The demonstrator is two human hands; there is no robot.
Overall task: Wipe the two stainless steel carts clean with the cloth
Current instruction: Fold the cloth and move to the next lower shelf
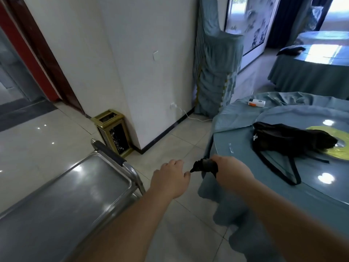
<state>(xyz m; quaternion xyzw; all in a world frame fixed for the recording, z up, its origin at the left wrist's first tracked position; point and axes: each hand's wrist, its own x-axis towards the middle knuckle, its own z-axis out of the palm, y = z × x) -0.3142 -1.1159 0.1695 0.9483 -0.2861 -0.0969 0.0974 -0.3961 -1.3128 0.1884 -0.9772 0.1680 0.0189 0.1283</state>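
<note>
Nearest, at the lower left, a stainless steel cart (pixel 62 195) shows its flat top tray, with a dark-padded handle (pixel 110 151) at its far end. Just right of that handle, above the tiled floor (pixel 170 144), both bare forearms reach forward. The left hand (pixel 171 178) has loosely curled fingers (pixel 177 163), and its thumb tip lies at the pointed near-left corner of a dark cloth (pixel 204 166); whether it pinches that corner cannot be told. The right hand (pixel 231 170) grips the bunched cloth, its fingers curled round the other end, so the cloth spans the small gap between the two hands, beside the edge of the worktop (pixel 236 140) on the right. That round worktop wears a blue-grey tablecloth and carries a black bag (pixel 283 138) lying partly over a yellow disc (pixel 336 146), and, farther back, a small white device (pixel 256 102). Beyond the cart a gold-and-black bin (pixel 113 131) stands against the white wall (pixel 132 53). Farther right stands a stack of covered chairs (pixel 217 72), and another draped table (pixel 311 69) lies at the far right.
</note>
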